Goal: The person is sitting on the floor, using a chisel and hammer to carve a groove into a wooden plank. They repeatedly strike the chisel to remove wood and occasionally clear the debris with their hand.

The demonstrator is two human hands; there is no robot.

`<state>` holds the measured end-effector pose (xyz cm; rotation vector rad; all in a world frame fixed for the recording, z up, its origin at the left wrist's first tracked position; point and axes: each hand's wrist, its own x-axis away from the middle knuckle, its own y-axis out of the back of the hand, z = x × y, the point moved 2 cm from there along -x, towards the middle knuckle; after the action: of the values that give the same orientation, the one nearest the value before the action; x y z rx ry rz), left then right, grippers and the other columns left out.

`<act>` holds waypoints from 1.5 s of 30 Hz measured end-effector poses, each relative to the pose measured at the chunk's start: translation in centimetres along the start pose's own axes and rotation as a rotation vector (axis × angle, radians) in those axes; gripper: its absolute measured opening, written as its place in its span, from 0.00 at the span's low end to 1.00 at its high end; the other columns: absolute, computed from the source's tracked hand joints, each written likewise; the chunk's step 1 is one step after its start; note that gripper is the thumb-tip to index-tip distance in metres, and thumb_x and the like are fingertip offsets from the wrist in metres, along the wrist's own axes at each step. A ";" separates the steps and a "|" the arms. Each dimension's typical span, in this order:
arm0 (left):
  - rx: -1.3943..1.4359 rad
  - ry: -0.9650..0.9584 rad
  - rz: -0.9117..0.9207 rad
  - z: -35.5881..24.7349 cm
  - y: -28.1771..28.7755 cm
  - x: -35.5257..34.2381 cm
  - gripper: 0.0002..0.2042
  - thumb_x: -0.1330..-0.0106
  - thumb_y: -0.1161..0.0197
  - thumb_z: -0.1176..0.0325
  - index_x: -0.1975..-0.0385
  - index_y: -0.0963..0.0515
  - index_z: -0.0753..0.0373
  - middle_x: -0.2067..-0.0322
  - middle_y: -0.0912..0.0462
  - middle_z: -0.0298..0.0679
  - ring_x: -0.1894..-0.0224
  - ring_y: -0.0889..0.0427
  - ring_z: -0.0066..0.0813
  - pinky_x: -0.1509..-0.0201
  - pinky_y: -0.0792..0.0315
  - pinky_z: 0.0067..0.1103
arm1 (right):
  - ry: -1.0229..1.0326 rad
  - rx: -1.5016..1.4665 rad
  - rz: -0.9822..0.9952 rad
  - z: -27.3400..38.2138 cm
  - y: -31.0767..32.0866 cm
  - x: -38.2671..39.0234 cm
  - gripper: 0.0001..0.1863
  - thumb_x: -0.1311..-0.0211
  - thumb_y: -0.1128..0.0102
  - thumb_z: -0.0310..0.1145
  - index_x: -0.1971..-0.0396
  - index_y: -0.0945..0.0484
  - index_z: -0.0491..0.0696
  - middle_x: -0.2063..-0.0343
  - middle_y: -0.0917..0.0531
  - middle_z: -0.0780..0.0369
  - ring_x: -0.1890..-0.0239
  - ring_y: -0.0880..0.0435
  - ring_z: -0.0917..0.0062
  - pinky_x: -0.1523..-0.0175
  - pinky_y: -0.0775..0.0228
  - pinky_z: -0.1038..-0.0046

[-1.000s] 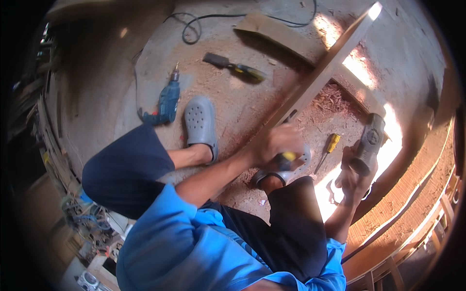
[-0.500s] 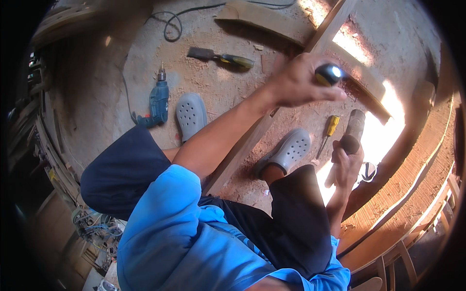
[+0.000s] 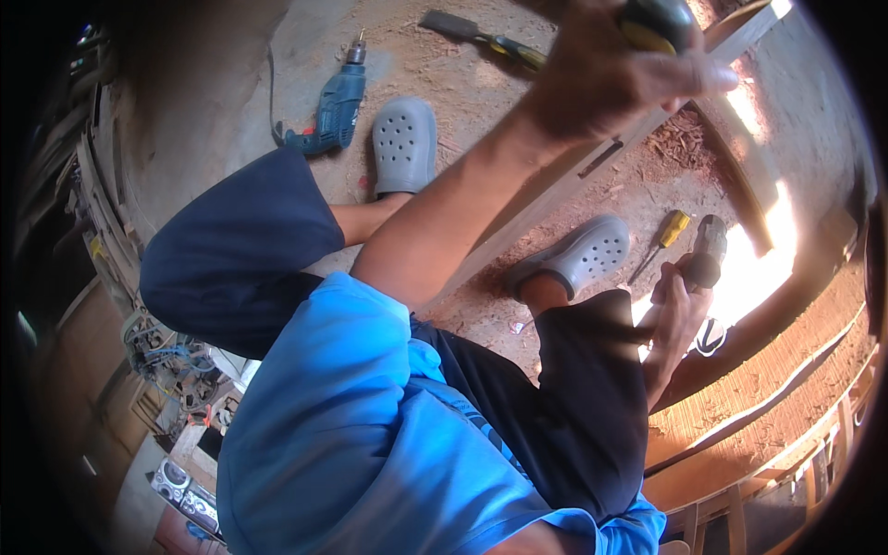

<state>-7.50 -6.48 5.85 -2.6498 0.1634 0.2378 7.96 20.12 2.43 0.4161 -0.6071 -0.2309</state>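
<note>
Up in front, my left hand is wrapped round the thick black-and-yellow handle of a chisel, thumb stretched out to the right. The chisel's blade is hidden. Beneath this hand runs a long wooden beam with a narrow slot cut in it, passing between my feet. Lower on the right, my right hand grips a mallet with a thick, rounded head, held beside my right knee. Most of the mallet's handle is hidden by the fingers.
Another chisel lies on the floor ahead, left of the beam. A blue power drill rests beside my left grey clog. A yellow-handled screwdriver lies between my right clog and the mallet. Wood shavings litter the floor.
The view has shifted, so the floor things appear lower or farther right. My left hand with the chisel now shows higher up. Both hands keep their hold.
</note>
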 end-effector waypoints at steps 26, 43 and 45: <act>-0.400 -0.294 0.270 4.2 -3.1 10.2 0.13 0.48 0.22 0.78 0.72 0.22 0.58 0.73 0.20 0.34 0.69 0.20 0.35 0.59 0.28 0.32 | 1.079 0.433 0.143 8.3 0.9 2.6 0.17 0.55 0.26 0.33 0.62 0.17 0.46 0.78 0.22 0.61 0.79 0.21 0.65 0.73 0.29 0.66; -0.415 -0.241 0.331 5.1 -2.5 9.0 0.10 0.46 0.25 0.74 0.72 0.23 0.60 0.74 0.21 0.37 0.68 0.19 0.36 0.59 0.26 0.31 | 1.136 0.583 0.437 11.6 -0.6 2.3 0.15 0.56 0.32 0.35 0.65 0.23 0.51 0.79 0.28 0.63 0.77 0.20 0.69 0.74 0.30 0.62; -0.381 -0.360 0.281 5.4 -3.2 7.2 0.10 0.45 0.26 0.74 0.76 0.24 0.59 0.77 0.22 0.37 0.72 0.20 0.35 0.64 0.26 0.30 | 1.026 0.556 0.393 10.3 -0.3 2.6 0.17 0.57 0.32 0.34 0.63 0.21 0.51 0.79 0.28 0.63 0.77 0.20 0.69 0.73 0.30 0.61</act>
<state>-0.72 -1.65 1.22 -2.8891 0.4059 0.9112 3.85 15.79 11.25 0.8519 0.2878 0.5312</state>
